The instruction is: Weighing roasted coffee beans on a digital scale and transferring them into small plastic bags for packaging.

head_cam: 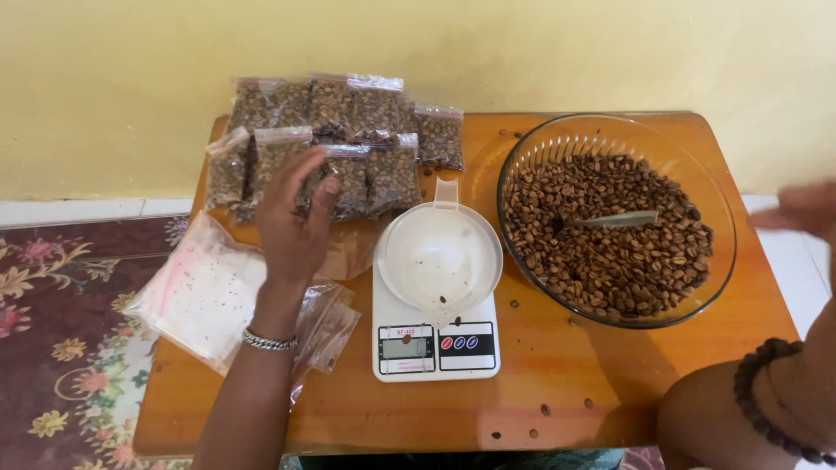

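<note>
Already filled: a stack of small clear zip bags packed with brown coffee beans [335,144] lies at the upper left of the frame, in two overlapping rows on the orange wooden table [557,374]; judged from that, a good share of the bagging looks done
Left hand: the left hand [294,218] rests on the front row of bags, fingers loosely curved over one of them; whether it grips that bag or only presses it flat cannot be told
Still to go: the large clear glass bowl [723,261] at the upper right is well filled with beans, a metal spoon [614,219] lying in them; much seems left to portion
Weighing: the white plastic funnel-shaped scoop [440,252] on the small white digital kitchen scale [435,344] holds only a bean or two
Empties: a pile of flat, unfilled clear bags [205,296] sits left of centre, partly under the wrist
Strays: loose beans dot the table near the lower centre
Hard to make out: the right hand [801,213] is blurred and cut by the right edge, so its fingers cannot be read; the scale's display is too small to make out
</note>
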